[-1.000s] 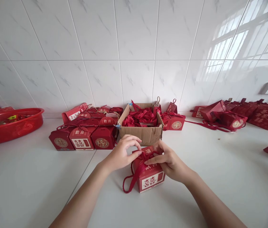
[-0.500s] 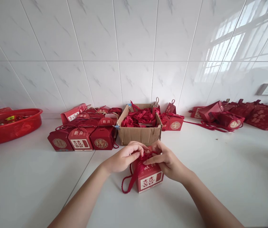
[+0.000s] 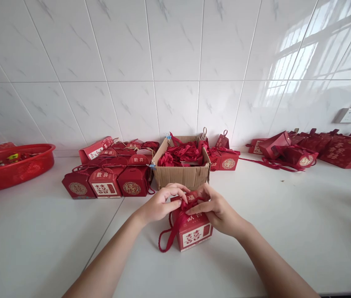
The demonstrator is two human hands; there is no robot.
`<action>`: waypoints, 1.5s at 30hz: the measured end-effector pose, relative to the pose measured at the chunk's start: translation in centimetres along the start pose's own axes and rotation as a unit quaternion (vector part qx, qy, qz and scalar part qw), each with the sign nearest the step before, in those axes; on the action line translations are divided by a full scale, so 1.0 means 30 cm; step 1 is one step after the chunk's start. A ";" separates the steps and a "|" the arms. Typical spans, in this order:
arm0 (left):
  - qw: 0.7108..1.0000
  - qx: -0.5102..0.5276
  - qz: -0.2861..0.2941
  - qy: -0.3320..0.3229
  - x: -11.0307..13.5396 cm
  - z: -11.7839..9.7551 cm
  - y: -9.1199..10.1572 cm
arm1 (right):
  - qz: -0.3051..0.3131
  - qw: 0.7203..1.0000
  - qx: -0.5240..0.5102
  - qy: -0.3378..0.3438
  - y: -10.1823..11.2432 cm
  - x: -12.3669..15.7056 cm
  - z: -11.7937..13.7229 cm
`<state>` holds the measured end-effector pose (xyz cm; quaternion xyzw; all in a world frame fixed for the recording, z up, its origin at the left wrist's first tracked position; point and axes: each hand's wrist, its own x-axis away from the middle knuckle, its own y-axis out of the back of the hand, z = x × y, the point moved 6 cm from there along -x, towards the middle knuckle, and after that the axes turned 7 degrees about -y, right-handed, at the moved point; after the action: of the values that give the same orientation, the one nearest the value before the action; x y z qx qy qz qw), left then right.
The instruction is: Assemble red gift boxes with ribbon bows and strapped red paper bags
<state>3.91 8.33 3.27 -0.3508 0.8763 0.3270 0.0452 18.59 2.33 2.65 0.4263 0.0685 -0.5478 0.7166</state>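
Observation:
A red gift box with a white double-happiness label stands on the white counter right in front of me. Round its top runs a dark red ribbon, one end hanging down the left side beside a twisted red cord loop. My left hand has its bent fingers closed on the ribbon at the top of the box. From the other side, my right hand pinches the same ribbon between thumb and fingers. The fingers partly cover the knotted part.
Behind the box stands a cardboard carton full of red ribbons. Finished-looking red boxes are stacked to its left, a red basin farther left. More red boxes and red bags line the tiled wall on the right.
My left fingers have shifted slightly at the ribbon, and the top flap of the box shows a little more. My right hand stays in nearly the same place; the view has shifted slightly.

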 end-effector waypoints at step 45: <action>0.994 -0.077 -0.081 -0.018 0.002 -0.041 -0.022 | 0.001 1.000 -0.016 -0.008 0.002 -0.006 0.007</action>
<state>4.48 7.19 3.84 -0.4176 0.8161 0.3950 0.0599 18.49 2.33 2.91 0.4107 0.0705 -0.5492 0.7244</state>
